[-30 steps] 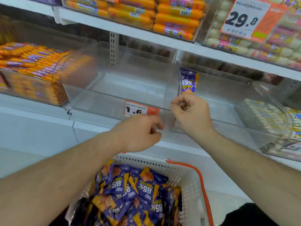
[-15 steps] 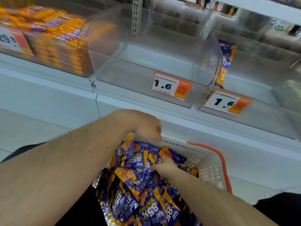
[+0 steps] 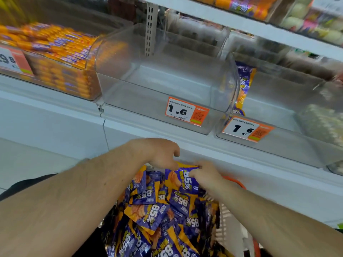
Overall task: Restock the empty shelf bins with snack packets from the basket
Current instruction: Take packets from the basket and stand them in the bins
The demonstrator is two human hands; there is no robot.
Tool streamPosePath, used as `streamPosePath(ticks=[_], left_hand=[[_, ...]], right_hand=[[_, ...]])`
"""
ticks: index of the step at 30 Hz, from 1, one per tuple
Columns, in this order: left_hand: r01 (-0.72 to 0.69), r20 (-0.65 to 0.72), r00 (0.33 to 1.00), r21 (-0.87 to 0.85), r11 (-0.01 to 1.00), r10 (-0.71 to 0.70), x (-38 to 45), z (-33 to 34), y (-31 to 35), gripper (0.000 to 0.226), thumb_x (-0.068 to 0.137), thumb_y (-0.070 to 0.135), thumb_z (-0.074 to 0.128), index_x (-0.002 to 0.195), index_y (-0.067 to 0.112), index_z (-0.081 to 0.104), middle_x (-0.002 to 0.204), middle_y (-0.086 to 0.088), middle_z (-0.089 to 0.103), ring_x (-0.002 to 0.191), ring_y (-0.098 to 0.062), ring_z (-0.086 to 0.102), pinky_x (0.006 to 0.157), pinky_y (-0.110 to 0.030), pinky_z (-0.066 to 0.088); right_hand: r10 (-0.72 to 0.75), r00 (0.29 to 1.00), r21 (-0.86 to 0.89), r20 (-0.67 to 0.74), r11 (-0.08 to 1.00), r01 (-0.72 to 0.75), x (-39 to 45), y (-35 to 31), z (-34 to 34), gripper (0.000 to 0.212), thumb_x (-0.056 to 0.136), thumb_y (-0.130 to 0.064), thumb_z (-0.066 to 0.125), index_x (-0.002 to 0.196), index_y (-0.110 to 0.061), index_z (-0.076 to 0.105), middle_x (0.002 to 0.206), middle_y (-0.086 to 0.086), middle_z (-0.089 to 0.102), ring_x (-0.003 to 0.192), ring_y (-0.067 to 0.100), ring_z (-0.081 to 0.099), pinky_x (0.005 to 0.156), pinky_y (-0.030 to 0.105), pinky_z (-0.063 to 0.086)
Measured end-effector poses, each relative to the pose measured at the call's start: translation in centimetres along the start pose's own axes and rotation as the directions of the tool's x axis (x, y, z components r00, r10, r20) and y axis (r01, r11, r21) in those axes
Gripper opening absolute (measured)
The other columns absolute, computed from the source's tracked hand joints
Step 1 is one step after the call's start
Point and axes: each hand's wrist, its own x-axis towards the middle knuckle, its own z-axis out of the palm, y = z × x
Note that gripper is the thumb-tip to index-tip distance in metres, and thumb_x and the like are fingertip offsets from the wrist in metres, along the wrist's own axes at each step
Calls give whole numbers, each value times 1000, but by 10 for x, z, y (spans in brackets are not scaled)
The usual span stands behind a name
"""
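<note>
A white basket with an orange rim (image 3: 231,219) sits low in front of me, heaped with purple and orange snack packets (image 3: 154,214). My right hand (image 3: 206,175) pinches the top of one packet (image 3: 181,178) at the far end of the heap. My left hand (image 3: 159,153) hovers just above that packet with its fingers curled down onto the packet's top edge. Above stands a clear bin (image 3: 163,86) with nothing in it. The bin to its right (image 3: 278,112) holds one packet (image 3: 243,86) standing against its left wall.
Price tags reading 1.6 (image 3: 185,113) hang on both bins. A bin of orange sausage sticks (image 3: 55,58) is at the left, a bin of pale snacks (image 3: 323,123) at the right. A white shelf ledge (image 3: 241,151) juts out between basket and bins.
Both hands came down from the right bin, leaving one packet standing there. The right hand dug into the basket and now lifts a packet's top, and the left hand meets it.
</note>
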Motion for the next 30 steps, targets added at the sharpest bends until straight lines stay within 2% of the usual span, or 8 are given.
streamPosePath(ticks=[4,6,9,14,20,24,26,30], left_hand=[[-15,-124,992,-35,999,11,7,5,4,60,88,46,65,140,25,44,140,1,49,127,-21,49,102,-34,42],[-92,-141,988,-182,979,66,13,6,11,21,86,37,70,102,30,59,102,7,63,100,-13,61,81,-26,45],[-213,-229,964,-351,912,137,14,7,22,18,85,22,72,74,24,57,71,9,61,70,-10,58,62,-24,42],[-328,-376,923,-647,689,87,5,4,26,11,89,6,68,100,9,69,97,-2,76,93,-22,72,86,-41,57],[-489,-522,847,-692,532,99,-7,-14,58,18,91,0,63,102,12,70,96,2,76,89,-14,72,79,-28,58],[-531,-541,833,-720,447,117,-2,-39,90,13,92,4,62,96,14,70,89,3,77,79,-9,71,67,-21,54],[-591,-662,747,-612,525,69,5,-55,104,14,95,20,61,83,20,69,74,10,74,65,-1,66,58,-21,50],[-390,-867,495,-280,877,-57,39,-86,98,46,91,53,41,78,15,61,78,-2,69,77,-23,63,68,-35,47]], right_hand=[[-255,957,-114,136,956,271,-15,-39,-52,28,82,-19,68,81,5,55,70,20,54,65,22,52,60,38,39],[-301,936,-78,180,945,319,-28,-56,-71,30,83,-24,68,88,5,62,86,28,67,76,33,68,66,47,51],[-367,919,23,141,930,368,-47,-72,-93,10,90,-8,67,81,-10,69,78,8,71,68,15,64,63,28,51],[-312,950,282,28,914,292,-71,-72,-124,5,87,-12,71,87,-15,67,85,9,71,67,15,60,58,24,45],[-364,931,406,8,852,330,-90,-70,-150,16,93,-2,60,88,-15,68,65,-1,61,48,10,30,45,20,21],[-377,926,479,0,813,331,-97,-85,-174,13,93,-5,59,95,-12,69,82,5,73,58,13,61,57,26,48],[-348,937,499,-28,807,315,-93,-92,-193,12,93,-9,59,94,-11,70,88,11,73,68,21,66,67,32,53],[-128,972,478,-196,853,209,-53,-99,-246,22,94,-18,60,72,-14,57,49,6,49,40,14,38,44,19,29]])
